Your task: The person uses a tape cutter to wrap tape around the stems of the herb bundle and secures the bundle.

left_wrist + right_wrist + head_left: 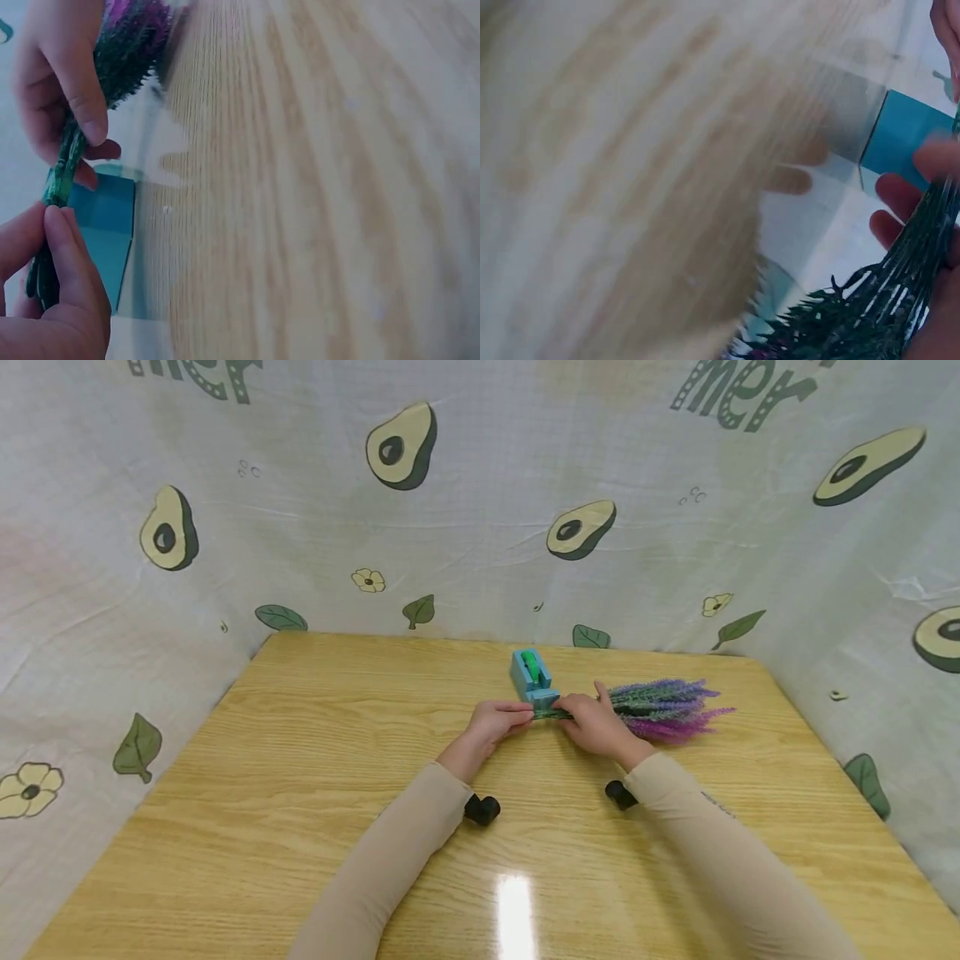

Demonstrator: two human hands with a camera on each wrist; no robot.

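A bunch of artificial lavender, with purple and magenta heads and green stems, lies sideways across the right side of the table. My left hand pinches the ends of its stems between thumb and fingers. Nearer the flower heads, my right hand grips the same stems. Between both hands a shiny green band of tape shows around the stems. Just beyond, a blue tape dispenser with a green tape roll stands at the fingertips, its front partly behind the stems.
A wooden table carries everything. Behind it and at both sides hangs a pale cloth printed with avocados and leaves. Black wrist cameras sit under both forearms, above the tabletop.
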